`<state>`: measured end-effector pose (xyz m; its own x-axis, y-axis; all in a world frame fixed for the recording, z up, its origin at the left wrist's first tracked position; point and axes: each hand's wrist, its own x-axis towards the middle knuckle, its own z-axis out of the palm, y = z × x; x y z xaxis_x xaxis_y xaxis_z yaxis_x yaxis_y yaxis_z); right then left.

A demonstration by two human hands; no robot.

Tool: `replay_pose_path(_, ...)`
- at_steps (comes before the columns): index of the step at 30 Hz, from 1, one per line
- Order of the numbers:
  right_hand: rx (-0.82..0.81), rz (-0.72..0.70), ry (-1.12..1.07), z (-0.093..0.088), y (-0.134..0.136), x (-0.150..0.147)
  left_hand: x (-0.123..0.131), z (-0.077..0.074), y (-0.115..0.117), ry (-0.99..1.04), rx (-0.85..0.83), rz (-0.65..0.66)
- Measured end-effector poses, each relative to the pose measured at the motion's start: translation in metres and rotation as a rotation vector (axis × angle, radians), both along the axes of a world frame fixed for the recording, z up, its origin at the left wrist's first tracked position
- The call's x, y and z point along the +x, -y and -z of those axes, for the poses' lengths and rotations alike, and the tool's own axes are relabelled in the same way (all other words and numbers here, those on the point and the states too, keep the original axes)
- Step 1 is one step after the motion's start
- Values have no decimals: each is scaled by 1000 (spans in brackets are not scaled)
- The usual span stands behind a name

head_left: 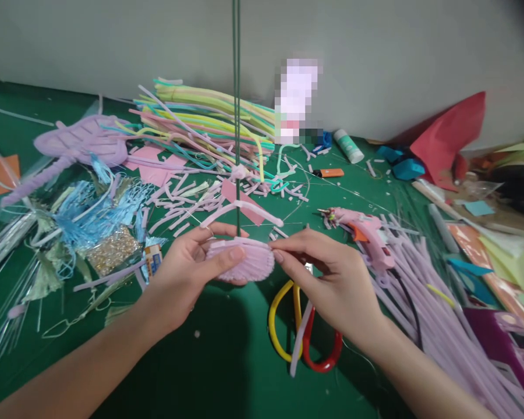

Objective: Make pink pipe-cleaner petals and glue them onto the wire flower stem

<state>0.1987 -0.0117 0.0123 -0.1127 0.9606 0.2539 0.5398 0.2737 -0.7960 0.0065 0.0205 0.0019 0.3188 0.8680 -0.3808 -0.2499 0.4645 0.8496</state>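
Observation:
A ridged lilac oval of pipe cleaners (255, 263) lies in my left hand (196, 259), with the thumb across its top and the fingers beneath. At the oval's right end, my right hand (327, 262) has thumb and forefinger pinched on its edge. Scissors with one yellow and one red handle (283, 346) lie under my right hand, their blades mostly hidden. Just beyond my hands, a bent lilac pipe cleaner (262, 214) is beside a dark green upright cord (236, 75).
A pink glue gun (371, 233) and long lilac pipe cleaners (436, 326) lie right. Behind are coloured pipe cleaners (201, 110), cut pieces (192, 198) and an orange lighter (329, 173). Left are blue tassels (96, 203), a bag of gold beads (113, 250) and a lilac leaf-shaped piece (82, 139).

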Motion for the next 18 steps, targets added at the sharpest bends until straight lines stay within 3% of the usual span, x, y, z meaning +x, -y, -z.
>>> replay_pose_path(18,-12,1,27,8,0,4,6,-3,2,-9,-164,-12)
